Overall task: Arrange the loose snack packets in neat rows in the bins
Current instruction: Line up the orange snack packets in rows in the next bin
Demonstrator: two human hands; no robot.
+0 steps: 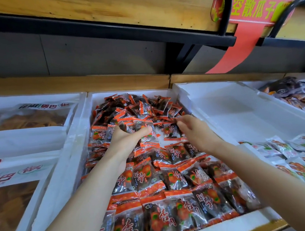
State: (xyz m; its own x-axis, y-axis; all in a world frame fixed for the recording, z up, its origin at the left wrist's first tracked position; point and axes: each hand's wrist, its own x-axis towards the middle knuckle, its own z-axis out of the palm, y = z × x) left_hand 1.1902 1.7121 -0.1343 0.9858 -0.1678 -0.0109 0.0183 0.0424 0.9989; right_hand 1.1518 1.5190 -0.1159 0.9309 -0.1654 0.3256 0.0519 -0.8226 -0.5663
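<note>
view: head, looking down into the bins.
middle foam bin (74, 147): holds all the orange-and-black snack packets.
neat rows (171, 182): near half of the bin. Packets overlap like shingles, labels up, so every face reads. I'd call this the finished part.
loose heap (138, 105): far half, packets lying every which way. This is the work left, so roughly half done.
left hand (128, 140): hovers where the rows meet the heap. The grip is clamped on a bunch of packets (139, 124), thumb on one side and fingers behind. Probably held as a squared stack so it goes down as one row.
right hand (194, 130): just right of the bunch at the heap's edge, fingers bent down onto the packets. Can't tell if the grip has one pinched or is only raking.
bare patch (159, 141): white bin floor shows between the hands. Likely slot for the next row.
risk: the film looks slick, so the bunch may fan out on release.
neighbours: large flat bags (31, 116) in the left bins; pale green-printed packets (295, 159) to the right.
</note>
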